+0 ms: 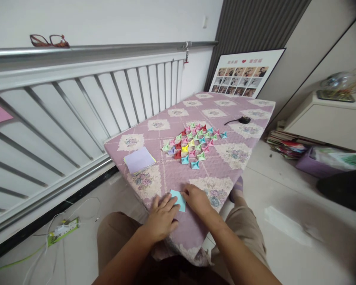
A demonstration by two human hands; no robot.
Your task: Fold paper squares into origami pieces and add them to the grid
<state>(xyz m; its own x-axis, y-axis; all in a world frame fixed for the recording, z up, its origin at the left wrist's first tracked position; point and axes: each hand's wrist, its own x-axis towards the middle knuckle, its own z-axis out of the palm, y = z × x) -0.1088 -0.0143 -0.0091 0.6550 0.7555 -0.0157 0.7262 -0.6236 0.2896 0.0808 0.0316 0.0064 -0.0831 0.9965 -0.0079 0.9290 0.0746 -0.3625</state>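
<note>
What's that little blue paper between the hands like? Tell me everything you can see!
The light blue paper is small, plain and straight-edged, and looks thin and matte. It lies about flat on the pinkish-purple flowered cloth, near the corner closest to the person. The left hand covers part of its left side; the right hand is at its upper right edge. Its full shape and any folds are hard to tell.

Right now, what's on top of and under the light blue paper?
The left hand covers part of the light blue paper; the right hand is at its right edge. Purple tablecloth shows around it; whatever lies directly beneath is hidden.
</note>
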